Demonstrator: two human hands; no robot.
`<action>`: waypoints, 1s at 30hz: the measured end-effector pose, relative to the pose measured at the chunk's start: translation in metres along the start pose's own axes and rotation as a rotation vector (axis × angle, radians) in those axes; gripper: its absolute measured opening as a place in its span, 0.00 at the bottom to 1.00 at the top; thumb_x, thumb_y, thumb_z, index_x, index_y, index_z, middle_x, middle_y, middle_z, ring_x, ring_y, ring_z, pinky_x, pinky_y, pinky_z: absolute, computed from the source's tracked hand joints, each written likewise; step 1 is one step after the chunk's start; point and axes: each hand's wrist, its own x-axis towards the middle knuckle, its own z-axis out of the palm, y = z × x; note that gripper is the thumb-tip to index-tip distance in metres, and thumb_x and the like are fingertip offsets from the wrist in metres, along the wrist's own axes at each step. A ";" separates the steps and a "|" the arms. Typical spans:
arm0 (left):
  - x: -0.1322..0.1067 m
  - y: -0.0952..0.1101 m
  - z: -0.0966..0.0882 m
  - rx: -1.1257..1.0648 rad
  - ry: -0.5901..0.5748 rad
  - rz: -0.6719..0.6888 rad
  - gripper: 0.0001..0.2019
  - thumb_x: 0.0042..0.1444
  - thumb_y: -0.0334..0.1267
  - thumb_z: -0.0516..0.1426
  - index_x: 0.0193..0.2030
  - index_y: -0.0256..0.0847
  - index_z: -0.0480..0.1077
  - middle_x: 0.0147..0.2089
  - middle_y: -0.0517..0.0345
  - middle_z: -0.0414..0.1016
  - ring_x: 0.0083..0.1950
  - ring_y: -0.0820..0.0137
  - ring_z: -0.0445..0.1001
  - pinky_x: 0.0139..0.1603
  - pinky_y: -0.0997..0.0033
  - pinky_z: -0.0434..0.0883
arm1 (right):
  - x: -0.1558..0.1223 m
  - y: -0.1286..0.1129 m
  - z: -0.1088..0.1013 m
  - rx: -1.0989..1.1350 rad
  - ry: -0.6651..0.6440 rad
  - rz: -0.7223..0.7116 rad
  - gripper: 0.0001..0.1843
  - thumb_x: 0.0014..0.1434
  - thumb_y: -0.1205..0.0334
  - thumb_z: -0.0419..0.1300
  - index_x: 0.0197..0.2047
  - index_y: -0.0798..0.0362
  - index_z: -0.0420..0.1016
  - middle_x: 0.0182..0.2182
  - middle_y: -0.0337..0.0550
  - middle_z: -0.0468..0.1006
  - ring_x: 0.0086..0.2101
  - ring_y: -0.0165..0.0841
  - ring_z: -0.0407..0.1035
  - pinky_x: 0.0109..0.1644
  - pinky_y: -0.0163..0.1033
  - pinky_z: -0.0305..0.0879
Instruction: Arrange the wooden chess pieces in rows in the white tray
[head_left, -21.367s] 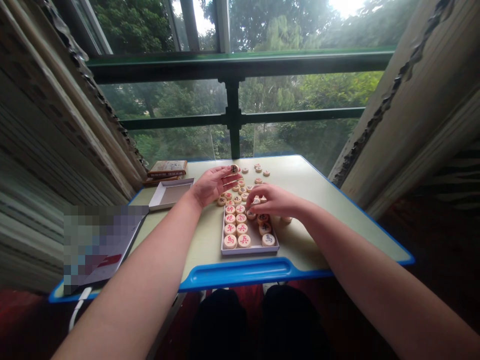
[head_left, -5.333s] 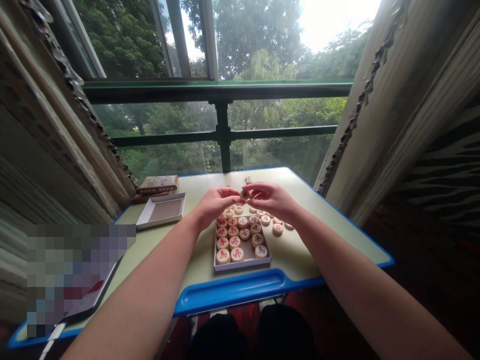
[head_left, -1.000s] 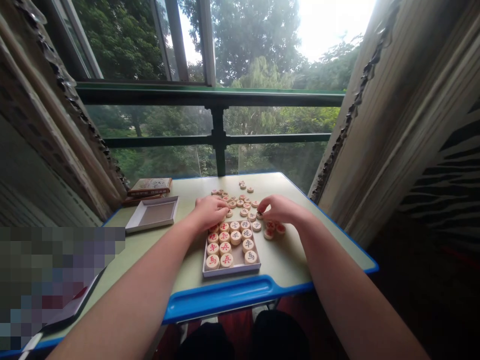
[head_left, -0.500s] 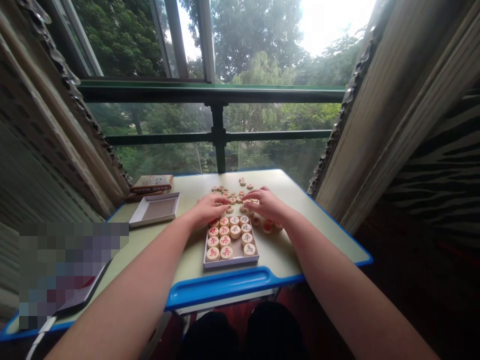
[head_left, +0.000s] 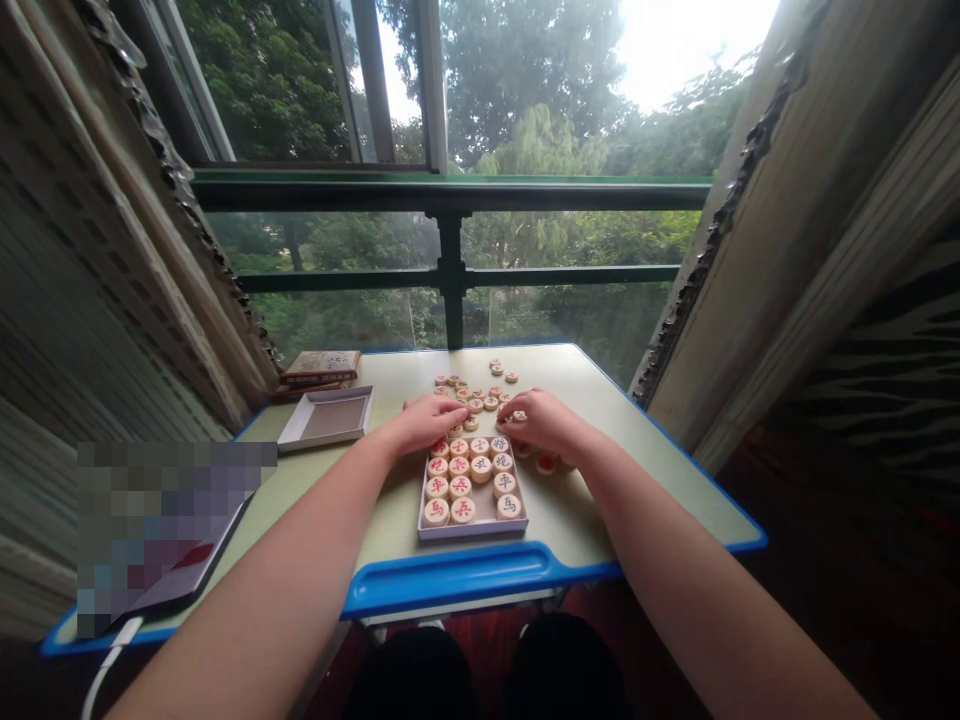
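A shallow box [head_left: 472,533] on the table holds rows of round wooden xiangqi pieces [head_left: 460,467] with red and dark characters. One gap shows at its lower right. My left hand [head_left: 424,424] lies over loose pieces just past the box's far left corner, its fingers stretched to the right and holding nothing that I can see. Beyond the far right corner, my right hand [head_left: 546,421] has its fingers bent down and closed at a piece, which they largely hide. More loose pieces [head_left: 477,404] are scattered between and behind the hands.
The box lid [head_left: 326,445] lies at the left, with books [head_left: 322,367] behind it. A device with a white cable [head_left: 112,660] rests at the near left, partly blurred out. A blue raised trough [head_left: 450,580] edges the table's front. Curtains flank the window.
My right hand has drawn nearer the box and its fingers have closed downward. My left hand's fingers have lowered over the pieces. The whole view has shifted slightly.
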 end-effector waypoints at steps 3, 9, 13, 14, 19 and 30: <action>0.002 0.000 0.001 -0.031 0.000 0.033 0.21 0.52 0.55 0.51 0.42 0.45 0.77 0.47 0.54 0.77 0.54 0.58 0.69 0.56 0.59 0.63 | 0.000 -0.002 0.001 -0.015 0.013 0.020 0.10 0.51 0.58 0.60 0.36 0.49 0.79 0.34 0.43 0.79 0.41 0.37 0.69 0.43 0.36 0.64; 0.002 -0.001 -0.001 -0.029 -0.051 0.013 0.21 0.50 0.55 0.53 0.38 0.43 0.78 0.44 0.54 0.78 0.51 0.58 0.71 0.54 0.61 0.64 | 0.006 0.001 0.000 0.019 -0.027 0.029 0.12 0.50 0.60 0.59 0.39 0.51 0.79 0.37 0.43 0.79 0.36 0.34 0.70 0.40 0.34 0.64; 0.001 -0.002 -0.001 -0.006 -0.018 0.009 0.21 0.50 0.54 0.53 0.39 0.41 0.78 0.45 0.53 0.78 0.51 0.59 0.71 0.52 0.64 0.66 | 0.007 0.004 -0.003 -0.020 -0.027 0.032 0.13 0.50 0.63 0.58 0.39 0.51 0.79 0.38 0.44 0.78 0.38 0.35 0.69 0.42 0.34 0.63; 0.001 -0.002 -0.001 0.006 0.002 0.011 0.21 0.50 0.53 0.53 0.40 0.41 0.78 0.45 0.52 0.77 0.51 0.59 0.71 0.52 0.64 0.66 | 0.007 0.005 -0.004 -0.020 -0.021 0.039 0.14 0.50 0.63 0.59 0.40 0.51 0.79 0.39 0.44 0.77 0.39 0.35 0.69 0.42 0.33 0.63; -0.001 0.007 -0.003 0.077 0.024 -0.072 0.19 0.52 0.50 0.52 0.39 0.42 0.78 0.44 0.53 0.78 0.49 0.59 0.72 0.54 0.61 0.63 | 0.007 0.004 -0.001 -0.021 -0.012 0.054 0.11 0.49 0.61 0.60 0.37 0.53 0.79 0.38 0.45 0.77 0.37 0.34 0.69 0.42 0.34 0.63; -0.002 0.012 -0.003 0.073 0.078 -0.052 0.16 0.52 0.44 0.54 0.40 0.39 0.78 0.46 0.50 0.77 0.50 0.58 0.71 0.53 0.61 0.64 | -0.011 -0.014 -0.014 0.454 0.088 -0.209 0.14 0.48 0.69 0.59 0.40 0.53 0.75 0.37 0.43 0.77 0.34 0.30 0.68 0.37 0.35 0.67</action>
